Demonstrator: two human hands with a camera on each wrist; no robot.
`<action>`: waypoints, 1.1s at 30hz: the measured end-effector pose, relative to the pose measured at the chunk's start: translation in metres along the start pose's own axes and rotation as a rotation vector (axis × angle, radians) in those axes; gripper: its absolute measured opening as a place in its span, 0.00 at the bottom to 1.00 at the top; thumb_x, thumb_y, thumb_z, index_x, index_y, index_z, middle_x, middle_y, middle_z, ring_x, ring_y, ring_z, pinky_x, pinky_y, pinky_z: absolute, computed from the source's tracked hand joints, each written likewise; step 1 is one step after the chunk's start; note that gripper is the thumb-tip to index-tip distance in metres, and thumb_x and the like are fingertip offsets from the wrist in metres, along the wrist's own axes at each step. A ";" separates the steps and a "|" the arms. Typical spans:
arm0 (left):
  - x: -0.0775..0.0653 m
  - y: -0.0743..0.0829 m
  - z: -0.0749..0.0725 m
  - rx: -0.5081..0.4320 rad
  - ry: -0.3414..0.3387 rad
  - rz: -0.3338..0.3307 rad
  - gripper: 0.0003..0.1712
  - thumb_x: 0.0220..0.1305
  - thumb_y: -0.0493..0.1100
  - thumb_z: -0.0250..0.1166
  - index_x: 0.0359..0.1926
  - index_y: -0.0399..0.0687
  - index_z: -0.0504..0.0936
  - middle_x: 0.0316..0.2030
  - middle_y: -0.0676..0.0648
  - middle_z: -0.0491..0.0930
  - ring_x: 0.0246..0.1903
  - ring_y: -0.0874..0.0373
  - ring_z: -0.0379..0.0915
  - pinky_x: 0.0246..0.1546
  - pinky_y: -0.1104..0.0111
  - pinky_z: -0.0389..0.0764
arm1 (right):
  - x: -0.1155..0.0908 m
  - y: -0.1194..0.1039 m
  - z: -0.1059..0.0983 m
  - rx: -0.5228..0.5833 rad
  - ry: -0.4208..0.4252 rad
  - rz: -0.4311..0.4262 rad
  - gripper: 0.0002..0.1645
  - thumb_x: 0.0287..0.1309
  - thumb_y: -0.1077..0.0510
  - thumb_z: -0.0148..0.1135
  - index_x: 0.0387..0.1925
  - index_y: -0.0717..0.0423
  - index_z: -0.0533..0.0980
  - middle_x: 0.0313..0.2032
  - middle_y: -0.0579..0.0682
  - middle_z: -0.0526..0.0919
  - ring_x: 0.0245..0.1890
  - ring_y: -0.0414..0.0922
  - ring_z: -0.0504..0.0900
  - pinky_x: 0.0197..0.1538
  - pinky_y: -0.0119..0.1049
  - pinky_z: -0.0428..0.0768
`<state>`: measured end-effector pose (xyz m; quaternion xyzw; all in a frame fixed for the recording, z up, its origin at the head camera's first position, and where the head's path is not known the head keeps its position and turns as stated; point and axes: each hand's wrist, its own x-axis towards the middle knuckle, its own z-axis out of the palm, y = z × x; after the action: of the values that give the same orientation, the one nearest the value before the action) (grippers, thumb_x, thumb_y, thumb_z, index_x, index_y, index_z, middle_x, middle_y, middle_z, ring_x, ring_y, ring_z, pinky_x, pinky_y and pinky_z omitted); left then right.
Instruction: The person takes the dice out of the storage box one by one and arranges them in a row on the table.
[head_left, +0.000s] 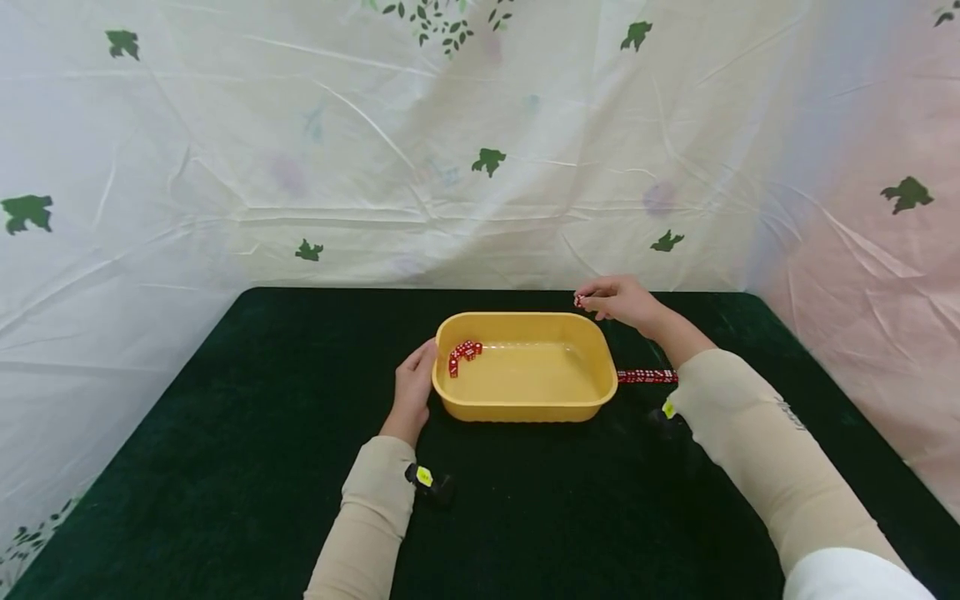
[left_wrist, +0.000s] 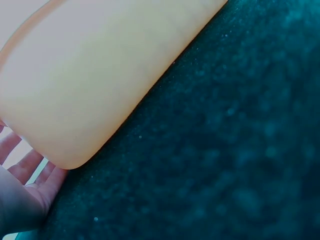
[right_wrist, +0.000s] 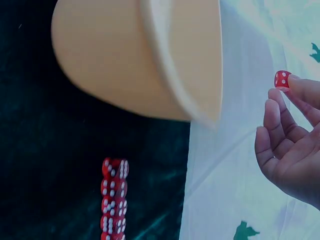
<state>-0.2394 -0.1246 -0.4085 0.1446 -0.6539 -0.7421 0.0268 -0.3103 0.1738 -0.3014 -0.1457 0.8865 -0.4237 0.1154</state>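
The step in hand appeared to be moving a single die point(right_wrist: 282, 80): the right hand point(head_left: 618, 302) pinched it between thumb and fingertips, other fingers loosely bent, just beyond the far right corner of the yellow tub point(head_left: 525, 412). The left hand point(head_left: 413, 387) lay with relaxed fingers against the tub's left end on the dark-covered desk point(head_left: 285, 467). The next move seemed to call for a steady pinch and clearance above the rim. A small cluster of red dice point(head_left: 461, 354) sat inside at the far left, too small to count. The row of dice point(head_left: 647, 377) outside ran out of sight behind the right forearm, and the tub hid some left fingertips.
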 end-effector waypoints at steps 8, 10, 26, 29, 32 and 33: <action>0.001 -0.001 0.000 0.004 0.008 0.006 0.28 0.56 0.62 0.51 0.54 0.57 0.69 0.54 0.54 0.66 0.54 0.60 0.58 0.52 0.64 0.62 | -0.017 0.019 -0.012 -0.008 0.041 0.019 0.21 0.59 0.53 0.49 0.50 0.63 0.69 0.45 0.61 0.72 0.38 0.54 0.70 0.42 0.40 0.71; 0.001 -0.001 0.000 0.002 0.008 0.010 0.28 0.56 0.62 0.51 0.54 0.56 0.69 0.54 0.54 0.66 0.54 0.60 0.58 0.52 0.64 0.62 | -0.021 0.024 -0.015 -0.007 0.052 0.021 0.21 0.59 0.53 0.49 0.49 0.63 0.69 0.45 0.61 0.72 0.39 0.55 0.70 0.42 0.40 0.71; 0.001 -0.001 0.000 0.009 0.012 0.012 0.27 0.56 0.62 0.50 0.54 0.57 0.70 0.53 0.55 0.66 0.54 0.60 0.58 0.52 0.64 0.62 | -0.053 0.084 -0.031 -0.006 0.197 0.053 0.25 0.57 0.47 0.50 0.48 0.63 0.69 0.41 0.59 0.73 0.34 0.51 0.72 0.38 0.39 0.74; 0.001 -0.001 0.000 0.011 0.008 0.017 0.27 0.56 0.62 0.50 0.54 0.57 0.70 0.53 0.55 0.66 0.54 0.60 0.58 0.52 0.64 0.62 | -0.059 0.094 -0.034 0.009 0.194 0.054 0.25 0.57 0.48 0.50 0.48 0.64 0.69 0.40 0.58 0.73 0.32 0.48 0.72 0.37 0.39 0.75; 0.001 -0.001 0.000 0.009 0.001 0.022 0.27 0.57 0.61 0.50 0.54 0.57 0.70 0.53 0.54 0.66 0.54 0.60 0.58 0.53 0.64 0.62 | -0.067 0.102 -0.037 0.026 0.172 0.064 0.26 0.59 0.48 0.48 0.49 0.67 0.68 0.42 0.61 0.72 0.33 0.48 0.72 0.37 0.38 0.74; 0.001 -0.001 0.000 0.009 0.001 0.022 0.27 0.57 0.61 0.50 0.54 0.57 0.70 0.53 0.54 0.66 0.54 0.59 0.57 0.53 0.64 0.62 | -0.069 0.104 -0.038 0.033 0.165 0.070 0.27 0.59 0.49 0.48 0.49 0.67 0.67 0.42 0.62 0.71 0.33 0.47 0.72 0.37 0.38 0.74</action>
<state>-0.2405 -0.1249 -0.4097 0.1376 -0.6588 -0.7388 0.0346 -0.2753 0.2882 -0.3539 -0.0773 0.8905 -0.4445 0.0591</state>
